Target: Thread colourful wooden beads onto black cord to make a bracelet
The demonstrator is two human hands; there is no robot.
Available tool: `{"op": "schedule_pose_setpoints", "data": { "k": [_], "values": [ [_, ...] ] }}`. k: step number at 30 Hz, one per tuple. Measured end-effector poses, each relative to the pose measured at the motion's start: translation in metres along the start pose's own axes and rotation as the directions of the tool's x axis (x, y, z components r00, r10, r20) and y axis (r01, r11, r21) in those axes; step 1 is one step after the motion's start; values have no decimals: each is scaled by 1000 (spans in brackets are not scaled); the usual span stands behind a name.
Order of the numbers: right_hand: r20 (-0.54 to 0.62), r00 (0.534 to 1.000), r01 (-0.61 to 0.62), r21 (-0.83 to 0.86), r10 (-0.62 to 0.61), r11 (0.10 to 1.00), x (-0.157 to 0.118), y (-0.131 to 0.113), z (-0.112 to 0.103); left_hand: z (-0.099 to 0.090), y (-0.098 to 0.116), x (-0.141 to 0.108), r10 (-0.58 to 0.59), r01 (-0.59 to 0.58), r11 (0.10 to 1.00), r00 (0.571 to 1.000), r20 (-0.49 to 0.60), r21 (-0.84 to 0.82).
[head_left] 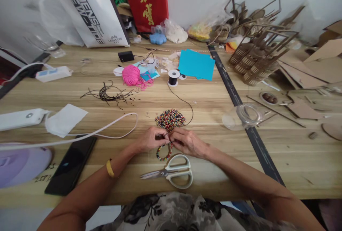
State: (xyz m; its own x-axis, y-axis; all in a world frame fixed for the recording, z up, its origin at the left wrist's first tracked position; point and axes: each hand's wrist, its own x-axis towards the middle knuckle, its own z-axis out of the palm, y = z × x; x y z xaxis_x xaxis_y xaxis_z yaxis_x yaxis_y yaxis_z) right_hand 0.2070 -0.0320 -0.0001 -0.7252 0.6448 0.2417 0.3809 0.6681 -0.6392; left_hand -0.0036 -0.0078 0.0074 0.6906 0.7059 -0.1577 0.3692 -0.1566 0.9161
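Note:
My left hand [153,139] and my right hand [189,141] meet fingertip to fingertip over the table, pinching a thin black cord. From their fingers hangs a loop of multicoloured beads, a bracelet [159,156], lying just below the fingertips. Right beyond my hands is a pile of loose coloured beads [171,118]. The cord [191,106] runs from near my right fingers round the pile to a spool of black cord [173,78]. White-handled scissors [178,170] lie close in front of me, blades pointing left. Exactly how the cord crosses between the fingertips is too small to make out.
Cut black cords [107,94] and pink yarn [130,75] lie to the far left. A phone [71,165], white cable [114,119] and power strip [21,119] are at left. Blue sheets [197,64] sit behind; a clear plastic jar [242,117] and wooden baskets [256,58] stand right.

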Motion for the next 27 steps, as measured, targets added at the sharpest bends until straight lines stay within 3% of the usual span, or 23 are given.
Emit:
{"op": "schedule_pose_setpoints", "data": {
  "k": [8, 16, 22, 27],
  "values": [
    [-59, 997, -34, 118, 42, 992, 2, -4, -4, -5, 6, -1, 105, -104, 990, 995, -1, 97],
    [-46, 997, -52, 100, 57, 994, 5, -2, -6, -1, 5, 0, 46, -43, 999, 991, -124, 31],
    [-6, 1000, -16, 110, 17, 994, 7, 0, -5, 7, 6, 0, -87, 35, 960, 981, -175, -277],
    [65, 998, -25, -40, 28, 999, 9, -2, -7, 11, 1, 2, -130, 42, 889, 978, -164, -455]
  ]
}}
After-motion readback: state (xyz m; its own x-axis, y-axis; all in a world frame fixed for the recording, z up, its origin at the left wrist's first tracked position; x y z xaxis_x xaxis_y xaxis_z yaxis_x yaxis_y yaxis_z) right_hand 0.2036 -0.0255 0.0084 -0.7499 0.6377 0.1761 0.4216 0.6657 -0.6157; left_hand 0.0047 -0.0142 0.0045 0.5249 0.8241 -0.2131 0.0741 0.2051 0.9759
